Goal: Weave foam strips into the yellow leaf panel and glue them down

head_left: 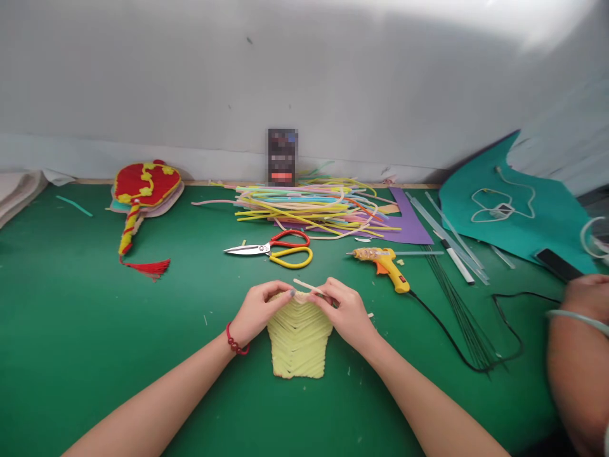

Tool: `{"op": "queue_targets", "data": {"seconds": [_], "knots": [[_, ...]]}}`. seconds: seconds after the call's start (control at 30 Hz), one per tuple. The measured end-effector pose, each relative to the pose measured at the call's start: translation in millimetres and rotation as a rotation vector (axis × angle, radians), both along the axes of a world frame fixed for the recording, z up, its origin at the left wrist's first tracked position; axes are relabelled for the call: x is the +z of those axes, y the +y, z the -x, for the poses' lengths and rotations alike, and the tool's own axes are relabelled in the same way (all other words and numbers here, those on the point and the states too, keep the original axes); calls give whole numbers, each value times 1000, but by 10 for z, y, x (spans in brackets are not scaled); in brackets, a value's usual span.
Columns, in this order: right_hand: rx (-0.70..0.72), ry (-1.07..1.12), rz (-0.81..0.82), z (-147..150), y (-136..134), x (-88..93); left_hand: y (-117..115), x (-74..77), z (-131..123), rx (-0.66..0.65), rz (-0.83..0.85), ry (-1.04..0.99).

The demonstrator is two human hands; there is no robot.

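A pale yellow piece of slanted fuzzy pipe-cleaner rows (pixel 299 346) lies on the green table in front of me. My left hand (pixel 259 308) pinches its upper left edge between thumb and fingers. On the other side, my right hand (pixel 346 310) is closed on a short cream pipe cleaner (pixel 305 285), which it holds across the top edge of the yellow piece. Whether the strip touches that edge all along, I cannot tell. Just beyond my hands lie scissors (pixel 291 248) with one red and one yellow handle.
A yellow glue gun (pixel 387 263) with a black cord lies right. Behind are loose pipe cleaners (pixel 309 203) on purple sheet (pixel 415 222) and a phone (pixel 283 157). A red fan (pixel 148 184) lies left; glue sticks (pixel 451 235) and another person's arm (pixel 578 355) are right.
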State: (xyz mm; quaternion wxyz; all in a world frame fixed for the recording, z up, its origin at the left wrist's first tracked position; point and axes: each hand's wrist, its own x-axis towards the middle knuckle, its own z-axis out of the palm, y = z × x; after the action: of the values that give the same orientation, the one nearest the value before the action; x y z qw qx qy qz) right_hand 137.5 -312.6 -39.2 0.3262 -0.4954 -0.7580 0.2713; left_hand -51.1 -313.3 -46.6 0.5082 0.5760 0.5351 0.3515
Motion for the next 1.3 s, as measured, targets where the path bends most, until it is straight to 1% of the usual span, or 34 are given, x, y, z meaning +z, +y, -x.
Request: {"op": "queue_targets", "data": {"seconds": [0.17, 0.37, 0.7, 0.87, 1.0, 1.1, 1.17, 1.3], "knots": [[2, -8, -21, 9, 1, 13, -9, 4, -7, 25, -11, 5], [4, -22, -20, 8, -8, -3, -13, 13, -19, 50, 13, 7], [3, -45, -43, 7, -5, 6, -17, 23, -23, 27, 22, -26], [1, -49, -48, 12, 0, -11, -18, 40, -23, 15, 65, -48], [-24, -43, -64, 3, 13, -22, -16, 41, 0, -53, 58, -162], [-54, -34, -60, -18, 21, 6, -14, 10, 16, -109, 92, -218], [-73, -37, -61, -41, 19, 45, -6, -16, 25, -102, 140, -223], [-73, -74, -134, -87, -17, 129, 22, -34, 39, -9, 224, -345]]}}
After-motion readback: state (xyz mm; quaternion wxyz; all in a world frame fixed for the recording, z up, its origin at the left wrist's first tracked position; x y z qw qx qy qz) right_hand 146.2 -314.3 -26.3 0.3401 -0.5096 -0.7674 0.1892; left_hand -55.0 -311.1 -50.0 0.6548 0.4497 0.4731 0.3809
